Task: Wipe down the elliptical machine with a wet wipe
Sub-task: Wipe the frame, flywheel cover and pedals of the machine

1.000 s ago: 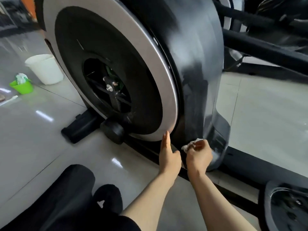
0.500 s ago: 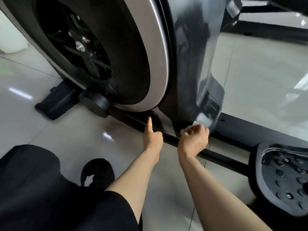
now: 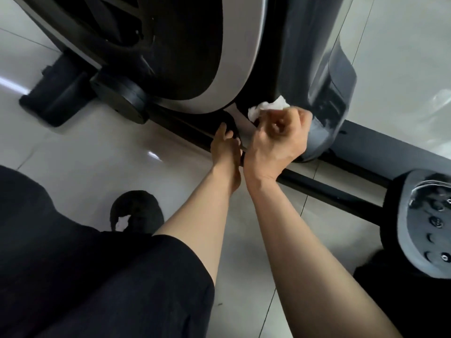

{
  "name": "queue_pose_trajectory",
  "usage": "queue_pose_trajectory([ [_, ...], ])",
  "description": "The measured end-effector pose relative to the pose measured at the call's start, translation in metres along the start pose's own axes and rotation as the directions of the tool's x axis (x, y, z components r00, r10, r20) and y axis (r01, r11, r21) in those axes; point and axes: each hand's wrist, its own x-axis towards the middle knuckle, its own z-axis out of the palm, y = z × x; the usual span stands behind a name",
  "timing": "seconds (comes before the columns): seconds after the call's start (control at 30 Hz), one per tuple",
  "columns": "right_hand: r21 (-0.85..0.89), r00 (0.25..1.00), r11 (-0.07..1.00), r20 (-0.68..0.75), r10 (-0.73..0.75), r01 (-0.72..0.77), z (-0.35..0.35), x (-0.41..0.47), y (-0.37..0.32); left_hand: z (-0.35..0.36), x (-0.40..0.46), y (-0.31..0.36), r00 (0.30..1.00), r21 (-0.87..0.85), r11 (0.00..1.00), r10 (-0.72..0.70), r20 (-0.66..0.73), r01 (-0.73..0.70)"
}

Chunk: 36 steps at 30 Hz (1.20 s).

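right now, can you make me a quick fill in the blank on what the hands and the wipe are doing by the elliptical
1. The right hand grips a crumpled white ____.
2. The wipe is at the bottom of the grey ____ of the machine.
3. The left hand rests on the black ____ along the floor.
4. The foot pedal lies to the ____ of both hands.

Missing words: wipe; housing; rail; right

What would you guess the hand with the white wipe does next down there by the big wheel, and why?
Probably a short stroke of the wet wipe down the grey housing. The right hand grips the wipe bunched at the housing's lower edge, and the curved panel below it looks streaked. The left hand rests on the black base rail, seemingly as a brace.
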Motion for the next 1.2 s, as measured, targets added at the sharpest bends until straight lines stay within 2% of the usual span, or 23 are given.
queue_pose_trajectory([
  [0.07,0.043,0.992,0.991,0.020,-0.125,0.124,0.002,0.010,-0.012,-0.002,0.008,-0.001,1.000,-0.068,0.998,-0.016,0.002,0.016],
  [0.13,-0.015,0.984,0.986,0.065,-0.165,0.166,0.002,0.008,-0.004,-0.006,0.013,-0.004,1.000,-0.105,0.995,-0.001,-0.007,0.001],
  [0.23,-0.194,0.995,0.981,0.103,-0.009,0.029,-0.004,-0.010,0.033,-0.013,0.019,-0.011,0.997,-0.158,0.987,-0.031,-0.077,0.019],
  [0.3,-0.260,0.988,0.965,0.136,0.070,-0.033,-0.006,-0.021,0.050,-0.015,0.022,-0.014,0.998,-0.142,0.989,-0.045,-0.043,0.038],
  [0.4,-0.285,0.925,0.958,0.353,0.143,-0.039,-0.002,-0.028,0.050,-0.015,0.026,-0.023,1.000,-0.074,0.997,0.012,-0.010,-0.013],
  [0.43,-0.280,0.892,0.958,0.418,0.173,-0.055,0.000,-0.028,0.047,-0.016,0.029,-0.025,0.997,-0.015,0.998,0.059,-0.057,-0.060],
  [0.5,-0.274,0.861,0.956,0.458,0.223,-0.102,0.001,-0.027,0.043,-0.019,0.038,-0.026,0.952,0.094,0.987,0.152,-0.266,-0.131],
  [0.57,-0.284,0.858,0.949,0.446,0.255,-0.135,0.000,-0.024,0.043,-0.020,0.050,-0.012,0.874,0.017,0.980,0.184,-0.451,-0.198],
  [0.63,-0.315,0.842,0.935,0.451,0.296,-0.161,-0.002,-0.018,0.044,-0.018,0.063,0.004,0.850,-0.069,0.973,0.155,-0.504,-0.218],
  [0.73,-0.332,0.817,0.931,0.486,0.309,-0.154,-0.004,-0.013,0.050,0.001,0.059,-0.001,0.874,0.018,0.980,0.186,-0.448,-0.200],
  [0.83,-0.295,0.807,0.934,0.489,0.330,-0.202,-0.007,-0.012,0.056,0.016,0.039,-0.016,0.923,-0.018,0.984,0.157,-0.350,-0.175],
  [0.93,-0.365,0.841,0.910,0.413,0.349,-0.198,-0.016,-0.012,0.056,0.019,0.039,-0.003,0.870,-0.112,0.950,0.214,-0.445,-0.291],
  [1.0,-0.374,0.872,0.896,0.322,0.368,-0.240,-0.024,-0.012,0.055,0.022,0.037,0.001,0.851,-0.099,0.942,0.242,-0.467,-0.322],
  [1.03,-0.356,0.876,0.889,0.277,0.396,-0.289,-0.028,-0.011,0.055,0.024,0.033,-0.004,0.876,-0.055,0.959,0.230,-0.425,-0.279],
  [1.13,-0.218,0.863,0.872,0.167,0.476,-0.439,-0.043,-0.006,0.056,0.030,0.014,-0.042,0.981,0.131,0.986,0.122,-0.148,-0.102],
  [1.2,-0.180,0.852,0.862,0.157,0.500,-0.473,-0.055,-0.004,0.055,0.034,0.001,-0.059,0.993,0.246,0.962,0.116,0.027,-0.119],
])
